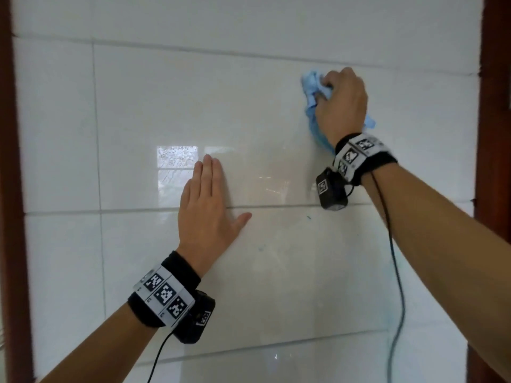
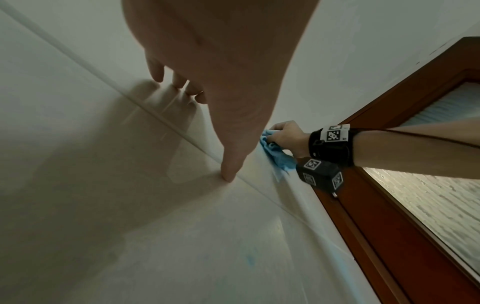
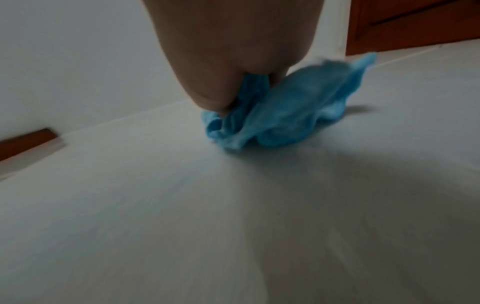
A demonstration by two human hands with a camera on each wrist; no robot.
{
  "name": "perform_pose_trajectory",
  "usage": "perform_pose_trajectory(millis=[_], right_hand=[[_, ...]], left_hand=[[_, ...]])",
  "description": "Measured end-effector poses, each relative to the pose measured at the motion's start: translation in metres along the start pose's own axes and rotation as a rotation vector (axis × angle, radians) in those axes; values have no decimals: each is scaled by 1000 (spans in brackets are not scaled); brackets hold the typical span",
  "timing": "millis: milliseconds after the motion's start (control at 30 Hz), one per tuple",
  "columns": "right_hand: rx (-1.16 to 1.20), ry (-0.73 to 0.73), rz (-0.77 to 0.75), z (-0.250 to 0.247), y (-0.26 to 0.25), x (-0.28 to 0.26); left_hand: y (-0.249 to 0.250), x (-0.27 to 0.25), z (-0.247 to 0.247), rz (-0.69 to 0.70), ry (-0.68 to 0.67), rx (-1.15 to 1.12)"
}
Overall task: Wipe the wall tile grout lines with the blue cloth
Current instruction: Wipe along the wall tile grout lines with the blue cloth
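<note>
Low in the head view, the two arms came up from the bottom corners of the frame. Each wrist wore a black band (image 1: pixel 165 295) with black and white square patterns and a small black box hanging under it. A thin black cord (image 1: pixel 397 277) ran down from the right wrist along the lower right of the frame.

A little higher, near the middle of the frame, the left hand (image 1: pixel 206 208) lay flat on the white wall (image 1: pixel 276 272). Its fingers were straight and close together, and its thumb stuck out to the right. It held nothing. The hand lay across a grey line (image 1: pixel 124 210) between two tiles. In the left wrist view the thumb tip touched the wall just beside that line.

Higher still, in the upper right of the head view, the right hand (image 1: pixel 343 102) was squeezed around the blue cloth (image 1: pixel 312 81). The fingers curled into the bunched cloth and pressed it against the tile, just below the top grey line (image 1: pixel 193 49). In the right wrist view the cloth (image 3: pixel 280 115) was crumpled on the wall, and that picture was blurry.

Brown wood (image 1: pixel 495 134) stood at the far left and right edges of the frame.
</note>
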State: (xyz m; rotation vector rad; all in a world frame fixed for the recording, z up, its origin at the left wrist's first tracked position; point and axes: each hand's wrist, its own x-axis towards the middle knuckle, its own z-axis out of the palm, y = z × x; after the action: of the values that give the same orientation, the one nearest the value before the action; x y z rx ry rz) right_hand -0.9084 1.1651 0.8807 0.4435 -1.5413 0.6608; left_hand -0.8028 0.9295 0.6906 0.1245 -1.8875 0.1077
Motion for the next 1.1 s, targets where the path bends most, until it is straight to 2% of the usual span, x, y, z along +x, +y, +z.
perform_pose_trajectory(millis=[33, 100, 200, 233, 300, 333, 467, 533, 600, 633, 667, 733, 767, 800, 867, 967, 1033, 1100], right_hand=[[-3, 18, 6, 3, -5, -7], [2, 36, -85, 12, -20, -46], [29, -92, -367, 15, -31, -134], [38, -128, -465, 12, -25, -149], [11, -185, -601, 4, -4, -138], [-16, -187, -576, 3, 7, -121], [27, -84, -194, -11, 33, -33], [27, -72, -107, -13, 34, -22], [36, -99, -103, -9, 23, -40], [56, -146, -161, -5, 17, -58], [71, -183, -284, 0, 12, -81], [49, -256, -608, 3, 11, -122], [33, -292, -707, 0, 18, -132], [52, -320, -723, -4, 25, -134], [163, -372, -565, -20, 41, -128], [531, -409, -128, -37, 74, -125], [792, -470, 128, -61, 92, -130], [947, -602, 239, -86, 105, -147]], left_hand=[[1, -1, 0, 1, 11, -6], [5, 0, 0, -2, 26, -24], [14, -5, 3, -2, 15, -38], [18, -7, 5, 0, 11, -38], [25, -11, 9, 8, 2, -32], [28, -11, 11, 9, -5, -20], [36, -12, 10, -20, -38, 31], [43, -11, 8, -26, -34, 40], [53, -11, 6, -44, -22, 32], [59, -11, 6, -61, -20, 18], [65, -12, 6, -79, -19, 7], [78, -16, 6, -103, -22, -3], [85, -20, 6, -118, -24, -16], [93, -25, 6, -140, -24, -35], [113, -36, 3, -174, -33, -81], [142, -55, -5, -145, -64, -243], [164, -66, -10, -149, -130, -394], [185, -78, -13, -194, -218, -534]])
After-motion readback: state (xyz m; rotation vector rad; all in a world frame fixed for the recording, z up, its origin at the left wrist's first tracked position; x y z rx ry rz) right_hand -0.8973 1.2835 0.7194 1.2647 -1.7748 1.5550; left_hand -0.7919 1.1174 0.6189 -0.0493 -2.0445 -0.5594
